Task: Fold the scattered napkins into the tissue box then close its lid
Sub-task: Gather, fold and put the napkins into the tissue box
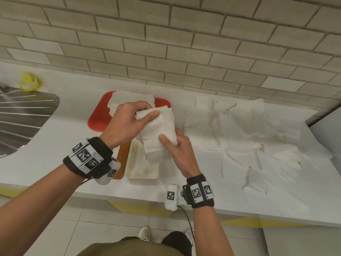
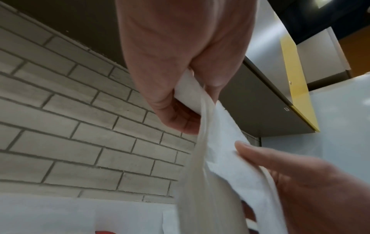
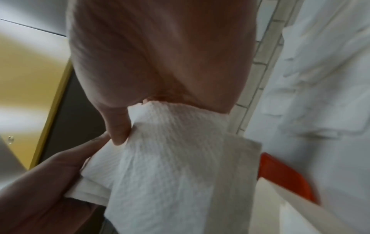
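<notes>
Both hands pinch one napkin (image 1: 158, 133) above the open tissue box (image 1: 142, 169); left hand (image 1: 129, 122) grips its 12 o'clock end; right hand (image 1: 177, 146) its 6 o'clock part. Scattered napkins (image 1: 249, 137) lie at 3 o'clock on the surface (image 1: 55, 145).

I see a wall (image 1: 166, 43) of pale grey-beige brick tile behind a white counter (image 1: 60, 126). A ribbed steel draining board (image 1: 20, 117) is set into the counter at my far left. Below lies a floor (image 1: 103, 231) of large light tiles. From the left wrist view, a grey cabinet (image 2: 260, 98) with a yellow edge hangs above.
</notes>
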Available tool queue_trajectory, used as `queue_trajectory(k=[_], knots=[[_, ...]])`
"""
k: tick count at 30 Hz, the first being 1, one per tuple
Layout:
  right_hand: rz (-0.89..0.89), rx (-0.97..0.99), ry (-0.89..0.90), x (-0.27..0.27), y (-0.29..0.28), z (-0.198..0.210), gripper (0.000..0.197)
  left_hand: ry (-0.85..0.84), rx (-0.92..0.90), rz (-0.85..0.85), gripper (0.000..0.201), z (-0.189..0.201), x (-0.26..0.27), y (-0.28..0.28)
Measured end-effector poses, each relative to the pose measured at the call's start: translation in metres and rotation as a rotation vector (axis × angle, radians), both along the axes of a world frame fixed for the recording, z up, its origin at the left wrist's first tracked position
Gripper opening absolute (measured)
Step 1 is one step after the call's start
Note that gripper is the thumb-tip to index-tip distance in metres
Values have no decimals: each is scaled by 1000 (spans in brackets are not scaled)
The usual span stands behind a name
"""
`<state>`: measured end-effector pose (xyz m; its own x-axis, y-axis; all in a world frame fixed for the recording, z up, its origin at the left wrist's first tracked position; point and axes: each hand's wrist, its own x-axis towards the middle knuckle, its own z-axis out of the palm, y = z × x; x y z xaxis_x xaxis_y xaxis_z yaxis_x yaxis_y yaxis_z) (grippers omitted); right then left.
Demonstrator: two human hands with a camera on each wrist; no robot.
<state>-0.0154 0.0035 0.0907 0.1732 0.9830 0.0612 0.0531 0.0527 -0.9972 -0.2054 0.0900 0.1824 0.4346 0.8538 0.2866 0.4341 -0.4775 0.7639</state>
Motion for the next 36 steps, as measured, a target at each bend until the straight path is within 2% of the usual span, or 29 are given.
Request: queue_trajectory(k=[2, 5, 9, 12, 15, 18, 21, 25, 28, 31, 33, 34, 36], knots=[[31, -38, 90, -9, 0, -4, 36, -31, -27, 17, 23, -1, -2, 2], [-3, -68, 182, -26, 2, -11, 32, -30, -18, 96, 28, -6, -8, 10], [-96, -132, 146, -52, 11, -33, 29, 105, 62, 253, 33, -13, -28, 29], [-161, -218, 24, -67, 23, -55, 20, 200, 52, 284, 39, -20, -48, 41], [-161, -360, -175, -77, 38, -72, 37, 281, 67, 258, 35, -28, -65, 46], [-140, -495, -257, -84, 48, -84, 50, 342, 87, 209, 23, -39, -73, 48], [-127, -487, -285, -84, 47, -88, 47, 327, 27, 187, 18, -50, -77, 50], [-122, -488, -368, -72, 40, -80, 41, 324, -7, 191, 23, -58, -82, 51], [-111, -574, -522, -75, 43, -82, 36, 290, 45, 204, 17, -39, -89, 52], [-61, -547, -707, -92, 47, -89, 66, 276, 92, 192, 17, -3, -93, 54], [-24, -471, -809, -101, 46, -90, 77, 285, 95, 168, 15, 15, -93, 54], [1, -436, -887, -101, 45, -88, 76, 286, 96, 152, 14, 21, -91, 53], [14, -375, -929, -98, 42, -67, 68, 282, 81, 114, 11, 29, -89, 50]])
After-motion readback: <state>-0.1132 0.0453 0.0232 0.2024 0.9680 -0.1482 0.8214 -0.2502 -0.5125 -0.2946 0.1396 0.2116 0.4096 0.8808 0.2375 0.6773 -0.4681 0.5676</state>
